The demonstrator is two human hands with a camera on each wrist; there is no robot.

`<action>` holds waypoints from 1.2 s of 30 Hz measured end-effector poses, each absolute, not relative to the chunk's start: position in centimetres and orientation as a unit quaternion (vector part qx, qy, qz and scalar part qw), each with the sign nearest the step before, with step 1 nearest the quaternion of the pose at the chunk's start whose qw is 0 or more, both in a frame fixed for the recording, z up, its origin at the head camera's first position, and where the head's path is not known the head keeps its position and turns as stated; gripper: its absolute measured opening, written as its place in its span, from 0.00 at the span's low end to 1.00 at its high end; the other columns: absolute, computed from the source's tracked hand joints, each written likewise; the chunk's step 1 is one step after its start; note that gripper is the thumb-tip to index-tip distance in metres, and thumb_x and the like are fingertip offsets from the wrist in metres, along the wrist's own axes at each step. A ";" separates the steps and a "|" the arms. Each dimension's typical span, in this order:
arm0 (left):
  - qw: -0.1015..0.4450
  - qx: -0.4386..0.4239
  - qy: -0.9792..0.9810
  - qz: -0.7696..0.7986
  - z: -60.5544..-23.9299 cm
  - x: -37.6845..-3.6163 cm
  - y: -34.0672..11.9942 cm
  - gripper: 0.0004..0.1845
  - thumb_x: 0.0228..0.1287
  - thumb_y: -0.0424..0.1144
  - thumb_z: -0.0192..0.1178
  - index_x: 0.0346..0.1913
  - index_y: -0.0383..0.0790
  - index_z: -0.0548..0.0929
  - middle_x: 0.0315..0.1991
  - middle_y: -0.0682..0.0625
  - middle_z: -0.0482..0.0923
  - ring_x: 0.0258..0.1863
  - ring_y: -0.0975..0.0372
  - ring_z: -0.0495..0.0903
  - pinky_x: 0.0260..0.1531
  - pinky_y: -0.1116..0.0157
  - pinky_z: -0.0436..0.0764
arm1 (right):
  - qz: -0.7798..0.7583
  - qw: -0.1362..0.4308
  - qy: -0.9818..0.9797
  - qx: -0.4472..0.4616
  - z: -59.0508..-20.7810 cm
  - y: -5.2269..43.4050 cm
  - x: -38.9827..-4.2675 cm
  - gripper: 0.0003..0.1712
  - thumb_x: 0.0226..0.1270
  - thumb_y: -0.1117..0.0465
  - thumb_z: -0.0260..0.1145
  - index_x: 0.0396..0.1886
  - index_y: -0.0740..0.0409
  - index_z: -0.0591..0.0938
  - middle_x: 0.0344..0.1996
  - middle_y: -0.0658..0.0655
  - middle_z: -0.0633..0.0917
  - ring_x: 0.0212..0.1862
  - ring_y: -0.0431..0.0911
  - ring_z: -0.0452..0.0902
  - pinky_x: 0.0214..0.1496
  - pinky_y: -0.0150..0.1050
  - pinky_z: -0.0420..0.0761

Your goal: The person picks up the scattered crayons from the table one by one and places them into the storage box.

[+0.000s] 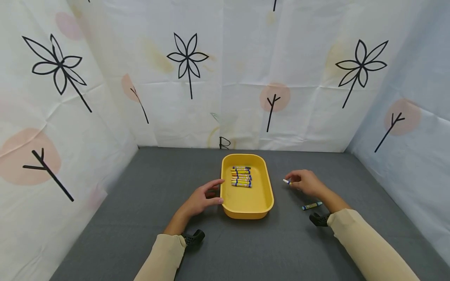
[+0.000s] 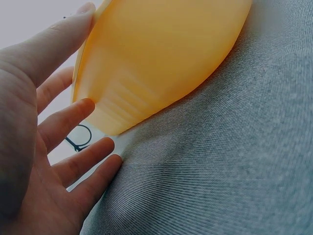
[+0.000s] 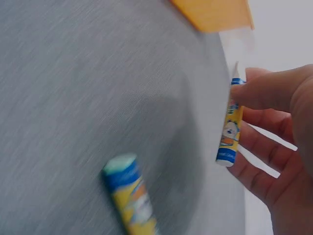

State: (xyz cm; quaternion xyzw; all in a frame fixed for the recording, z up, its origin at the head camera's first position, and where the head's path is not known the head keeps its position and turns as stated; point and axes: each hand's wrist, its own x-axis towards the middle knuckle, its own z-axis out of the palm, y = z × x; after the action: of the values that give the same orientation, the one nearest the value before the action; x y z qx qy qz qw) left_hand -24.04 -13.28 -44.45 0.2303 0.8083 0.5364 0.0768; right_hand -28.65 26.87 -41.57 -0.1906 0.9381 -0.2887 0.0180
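**Loose crayon, light hold: where this could slip**

A grey cloth-covered surface point(image 1: 140, 218) sits inside white sheets printed with black flowers and pink spots.

At the left, the left hand point(image 1: 202, 199) lies open, its fingers straight, the fingertips point(image 2: 88, 105) touching the outer wall of the yellow tray point(image 1: 246, 203). It steadies the tray and grips nothing. Since only the fingertips meet the wall, a bump from the other side may slide the tray across the cloth.

Inside the tray, toward the far end, a row of crayons point(image 1: 241, 176) lies side by side. A crayon dropped in from a height may knock this row out of line.

To the right of the tray, the right hand point(image 1: 306, 182) pinches a white-tipped crayon point(image 3: 230, 129) between thumb and fingers, just above the surface. The grip sits near the tip end, so the long free end could swing or slip out, and the crayon would likely roll away.

Further right and nearer the person, a blue-tipped crayon point(image 1: 311, 205) lies loose on the cloth, close beside the right wrist. The sleeve or wrist could brush it and set it rolling toward the edge.
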 end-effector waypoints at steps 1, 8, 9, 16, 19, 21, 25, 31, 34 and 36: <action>0.072 0.230 0.810 0.535 -44.9 -24.3 -13.3 0.33 0.63 0.34 0.65 0.71 0.39 0.67 0.69 0.40 0.64 0.64 0.40 0.66 0.62 0.42 0.65 | -0.288 0.007 0.939 -0.189 -41.4 26.6 -28.9 0.11 0.64 0.71 0.65 0.45 0.61 0.85 0.33 0.54 0.82 0.33 0.47 0.76 0.33 0.41 0.78; 0.061 0.232 0.812 0.532 -46.3 -25.0 -13.6 0.34 0.63 0.36 0.66 0.71 0.44 0.68 0.69 0.44 0.65 0.63 0.45 0.68 0.61 0.45 0.68 | -0.310 -0.047 0.931 -0.190 -39.6 24.0 -30.0 0.12 0.66 0.69 0.64 0.48 0.61 0.84 0.35 0.57 0.83 0.34 0.49 0.76 0.33 0.42 0.78; 0.064 0.232 0.811 0.533 -46.2 -24.9 -13.6 0.34 0.63 0.36 0.66 0.71 0.44 0.67 0.69 0.43 0.65 0.64 0.44 0.68 0.61 0.45 0.68 | -0.315 -0.048 0.929 -0.187 -39.4 23.5 -30.1 0.12 0.66 0.68 0.64 0.49 0.61 0.84 0.36 0.57 0.83 0.34 0.49 0.76 0.33 0.41 0.78; 0.094 0.236 0.804 0.538 -43.5 -23.3 -13.6 0.34 0.65 0.35 0.64 0.72 0.38 0.65 0.70 0.38 0.63 0.64 0.39 0.66 0.61 0.43 0.67 | -0.331 -0.026 0.924 -0.192 -37.5 20.0 -31.0 0.13 0.69 0.66 0.62 0.51 0.59 0.83 0.39 0.57 0.83 0.36 0.49 0.77 0.36 0.43 0.80; 0.093 0.237 0.804 0.538 -43.0 -23.1 -13.5 0.34 0.65 0.36 0.64 0.72 0.38 0.65 0.70 0.38 0.63 0.65 0.39 0.65 0.61 0.43 0.67 | -0.327 -0.016 0.923 -0.205 -36.8 18.4 -31.5 0.13 0.69 0.67 0.62 0.51 0.59 0.83 0.41 0.58 0.83 0.39 0.50 0.78 0.38 0.44 0.80; 0.091 0.239 0.803 0.539 -43.0 -23.1 -13.4 0.34 0.65 0.36 0.64 0.72 0.37 0.65 0.70 0.38 0.62 0.64 0.39 0.65 0.61 0.42 0.67 | -0.321 -0.006 0.923 -0.211 -36.5 17.4 -31.7 0.13 0.69 0.67 0.62 0.51 0.59 0.84 0.42 0.58 0.83 0.42 0.51 0.78 0.41 0.45 0.80; 0.094 0.238 0.801 0.540 -43.1 -23.2 -13.5 0.34 0.65 0.35 0.64 0.72 0.39 0.65 0.70 0.38 0.62 0.66 0.39 0.64 0.62 0.43 0.66 | -0.309 0.018 0.923 -0.227 -36.2 15.5 -32.2 0.13 0.68 0.68 0.63 0.50 0.59 0.84 0.42 0.57 0.83 0.44 0.50 0.78 0.45 0.45 0.80; 0.097 0.243 0.800 0.540 -43.1 -23.4 -13.5 0.34 0.65 0.35 0.64 0.72 0.40 0.65 0.70 0.39 0.62 0.66 0.39 0.64 0.62 0.43 0.66 | -0.292 0.066 0.917 -0.262 -36.7 13.4 -32.7 0.12 0.66 0.69 0.64 0.48 0.59 0.85 0.37 0.54 0.83 0.38 0.47 0.77 0.42 0.41 0.80; 0.096 0.242 0.801 0.540 -43.1 -23.4 -13.5 0.33 0.65 0.34 0.64 0.72 0.39 0.65 0.70 0.39 0.62 0.66 0.40 0.64 0.62 0.44 0.66 | -0.281 0.088 0.911 -0.288 -37.3 12.6 -33.0 0.12 0.64 0.70 0.66 0.46 0.60 0.85 0.35 0.53 0.83 0.36 0.45 0.76 0.39 0.38 0.80; 0.096 0.242 0.799 0.542 -43.1 -23.4 -13.5 0.34 0.65 0.34 0.64 0.72 0.39 0.65 0.70 0.39 0.62 0.66 0.40 0.64 0.62 0.44 0.66 | -0.272 0.100 0.907 -0.305 -37.9 12.2 -33.3 0.11 0.63 0.70 0.66 0.45 0.60 0.86 0.33 0.52 0.83 0.34 0.45 0.75 0.37 0.37 0.79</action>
State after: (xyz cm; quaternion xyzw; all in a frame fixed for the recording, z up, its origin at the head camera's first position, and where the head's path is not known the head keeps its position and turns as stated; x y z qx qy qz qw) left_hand -23.41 -13.54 -43.12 0.2419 0.7992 0.5418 0.0963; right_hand -33.31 12.20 -37.86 -0.3050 0.9073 -0.2716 0.0996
